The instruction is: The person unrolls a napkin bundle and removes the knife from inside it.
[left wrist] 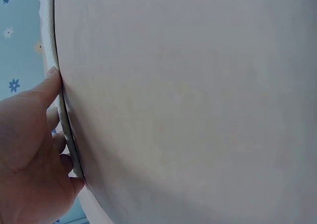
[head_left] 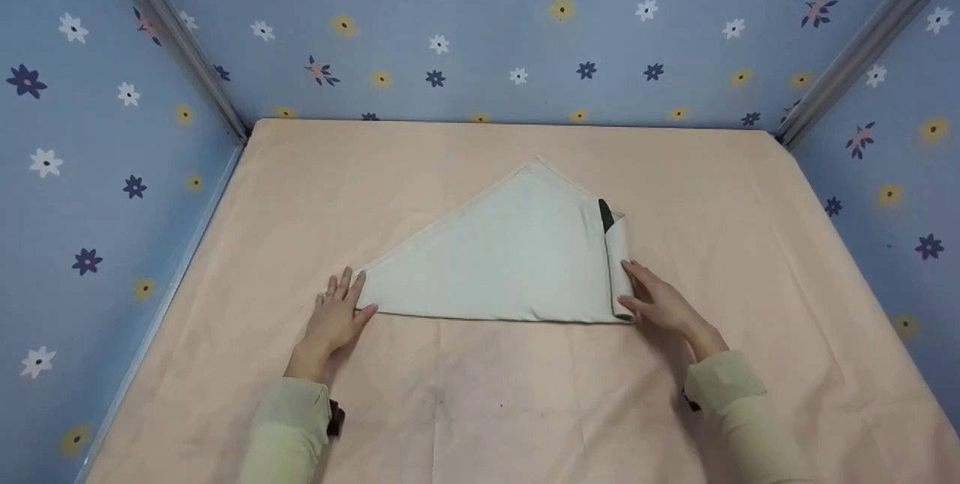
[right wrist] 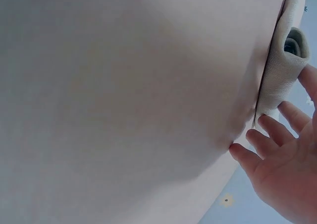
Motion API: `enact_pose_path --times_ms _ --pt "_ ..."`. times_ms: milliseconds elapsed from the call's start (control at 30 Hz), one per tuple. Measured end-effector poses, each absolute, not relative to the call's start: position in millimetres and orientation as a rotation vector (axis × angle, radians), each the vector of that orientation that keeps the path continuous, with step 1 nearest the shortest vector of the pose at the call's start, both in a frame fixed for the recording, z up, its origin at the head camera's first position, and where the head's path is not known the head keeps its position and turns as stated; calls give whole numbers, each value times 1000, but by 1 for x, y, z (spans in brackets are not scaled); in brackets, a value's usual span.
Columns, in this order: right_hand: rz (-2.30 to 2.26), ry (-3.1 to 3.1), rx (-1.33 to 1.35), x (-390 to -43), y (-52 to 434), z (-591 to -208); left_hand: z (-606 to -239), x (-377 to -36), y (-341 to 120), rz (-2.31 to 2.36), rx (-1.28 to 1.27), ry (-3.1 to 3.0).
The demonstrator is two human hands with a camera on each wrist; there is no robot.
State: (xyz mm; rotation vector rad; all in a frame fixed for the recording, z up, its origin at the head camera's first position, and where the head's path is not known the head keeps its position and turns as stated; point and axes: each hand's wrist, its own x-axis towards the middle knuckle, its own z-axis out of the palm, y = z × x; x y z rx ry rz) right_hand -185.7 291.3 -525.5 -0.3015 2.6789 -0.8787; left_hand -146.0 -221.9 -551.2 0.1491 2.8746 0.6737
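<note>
**Napkin roll just begun at the right end**

You had a pale cloth (head_left: 517,259) lying folded into a triangle near the middle of the table, its long edge toward you and its peak pointing to the far side. At the cloth's right end a first narrow roll (head_left: 618,259) was already formed, with something dark (head_left: 604,214) poking out of its far end; what that was could not be told. By my reading, the folding was done and the rolling had only started: nearly the whole triangle still lay flat to the left of the roll.

Your right hand (head_left: 660,302) rested against the roll, fingers relaxed and nearly straight, touching its side rather than gripping it. Your left hand (head_left: 336,311) lay flat at the cloth's left tip, fingers spread and straight, holding nothing, the fingertips just at the hem.

The surface was a peach tablecloth (head_left: 480,409), creased and faintly marked near you. Blue floral walls (head_left: 480,41) enclosed it on the left, far and right sides, joined by grey metal corner posts (head_left: 180,41).
</note>
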Motion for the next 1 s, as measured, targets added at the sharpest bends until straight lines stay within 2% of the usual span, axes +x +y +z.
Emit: enact_pose_path --times_ms 733,1000 --pt "-1015 2821 -461 -183 261 -525 -554 -147 -222 645 142 2900" --pt "-944 2797 -371 -185 250 -526 -555 -147 -222 663 146 2898"
